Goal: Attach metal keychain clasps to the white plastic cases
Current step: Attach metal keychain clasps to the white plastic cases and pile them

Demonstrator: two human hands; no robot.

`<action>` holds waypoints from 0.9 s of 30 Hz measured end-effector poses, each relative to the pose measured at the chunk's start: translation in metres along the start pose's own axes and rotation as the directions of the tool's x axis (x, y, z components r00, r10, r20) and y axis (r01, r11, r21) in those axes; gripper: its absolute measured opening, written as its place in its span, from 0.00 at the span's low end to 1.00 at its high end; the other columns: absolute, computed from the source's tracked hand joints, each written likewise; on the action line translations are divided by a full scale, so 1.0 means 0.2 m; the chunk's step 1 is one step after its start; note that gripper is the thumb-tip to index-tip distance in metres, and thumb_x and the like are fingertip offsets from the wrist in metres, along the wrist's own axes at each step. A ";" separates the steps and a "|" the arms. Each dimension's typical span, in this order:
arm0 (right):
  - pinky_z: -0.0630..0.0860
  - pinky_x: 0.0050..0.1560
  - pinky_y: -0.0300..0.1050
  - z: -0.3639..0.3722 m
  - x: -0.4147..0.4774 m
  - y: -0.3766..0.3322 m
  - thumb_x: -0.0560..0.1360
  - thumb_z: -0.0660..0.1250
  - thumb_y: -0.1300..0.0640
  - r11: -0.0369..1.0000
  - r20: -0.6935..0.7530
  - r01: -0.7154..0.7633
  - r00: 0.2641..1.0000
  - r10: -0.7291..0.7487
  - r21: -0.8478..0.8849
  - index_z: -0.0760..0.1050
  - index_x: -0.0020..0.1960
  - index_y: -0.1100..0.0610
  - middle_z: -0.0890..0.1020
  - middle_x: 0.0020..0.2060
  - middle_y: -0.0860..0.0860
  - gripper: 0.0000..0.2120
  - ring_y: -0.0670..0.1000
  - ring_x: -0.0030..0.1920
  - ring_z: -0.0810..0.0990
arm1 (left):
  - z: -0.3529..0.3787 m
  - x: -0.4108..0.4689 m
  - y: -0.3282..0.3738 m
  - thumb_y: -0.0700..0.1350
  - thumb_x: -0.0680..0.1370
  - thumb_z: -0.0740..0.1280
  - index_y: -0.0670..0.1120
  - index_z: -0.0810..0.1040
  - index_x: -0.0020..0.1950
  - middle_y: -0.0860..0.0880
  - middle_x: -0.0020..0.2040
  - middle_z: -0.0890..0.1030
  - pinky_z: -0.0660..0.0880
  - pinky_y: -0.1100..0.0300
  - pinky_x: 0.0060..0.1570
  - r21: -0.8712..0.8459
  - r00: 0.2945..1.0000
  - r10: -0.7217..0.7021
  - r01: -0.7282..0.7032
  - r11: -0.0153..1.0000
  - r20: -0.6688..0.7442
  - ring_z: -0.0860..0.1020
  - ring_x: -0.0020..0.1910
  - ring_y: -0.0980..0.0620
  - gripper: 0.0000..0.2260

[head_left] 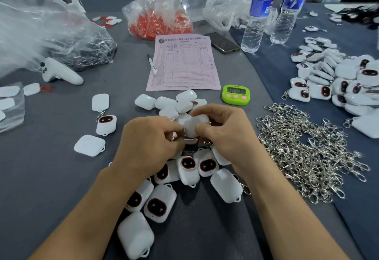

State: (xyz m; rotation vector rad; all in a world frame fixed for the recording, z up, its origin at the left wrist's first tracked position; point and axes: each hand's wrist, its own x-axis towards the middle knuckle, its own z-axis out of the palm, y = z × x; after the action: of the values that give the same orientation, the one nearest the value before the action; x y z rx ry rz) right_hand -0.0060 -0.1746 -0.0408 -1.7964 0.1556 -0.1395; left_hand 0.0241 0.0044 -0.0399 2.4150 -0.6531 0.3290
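Grey desk (51, 177). Heap of metal clasps (307, 153) on R side. Loose white cases (162, 204) lie below the wrists. L grip (149, 142) & R grip (223, 130) both pinch held case (192, 126), mid-desk, above the pile.

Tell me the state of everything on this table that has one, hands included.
left hand, grips the held case
right hand, pinches the held case
held case, lifted between both hands
clasp pile, loose, unattached
timer, showing digits, unreadable
water bottles, upright
phone, flat, screen dark
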 end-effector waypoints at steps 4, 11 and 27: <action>0.82 0.44 0.56 0.01 0.00 0.00 0.72 0.70 0.65 0.998 0.008 0.014 1.000 -0.013 -0.066 0.85 0.48 0.46 0.87 0.39 0.48 0.15 0.49 0.33 0.79 | 0.00 0.01 -0.02 0.54 0.66 0.69 0.57 0.83 0.44 0.55 0.29 0.75 0.73 0.54 0.33 -0.026 1.000 -0.004 0.005 1.000 0.009 0.73 0.30 0.54 0.09; 0.82 0.43 0.56 0.01 -0.01 -0.01 0.72 0.69 0.61 0.977 0.018 0.051 0.999 -0.048 -0.208 0.83 0.49 0.42 0.85 0.38 0.49 0.15 0.57 0.39 0.81 | -0.01 0.01 -0.01 0.60 0.64 0.66 0.72 0.75 0.46 0.63 0.35 0.79 0.64 0.70 0.33 -0.068 0.995 -0.044 0.050 0.996 0.088 0.75 0.35 0.60 0.12; 0.72 0.34 0.41 -0.01 0.00 0.00 0.72 0.67 0.66 0.995 0.086 -0.011 0.996 0.020 -0.097 0.85 0.46 0.48 0.82 0.32 0.53 0.15 0.45 0.26 0.74 | -0.01 -0.01 -0.02 0.48 0.67 0.77 0.57 0.85 0.37 0.58 0.30 0.78 0.67 0.69 0.35 -0.040 0.996 -0.079 0.080 0.996 0.037 0.76 0.35 0.57 0.04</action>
State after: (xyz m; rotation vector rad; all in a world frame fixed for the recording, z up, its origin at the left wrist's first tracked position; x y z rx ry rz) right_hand -0.0053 -0.1756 -0.0398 -1.8936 0.1159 -0.0430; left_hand 0.0247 0.0083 -0.0414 2.4043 -0.5719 0.2377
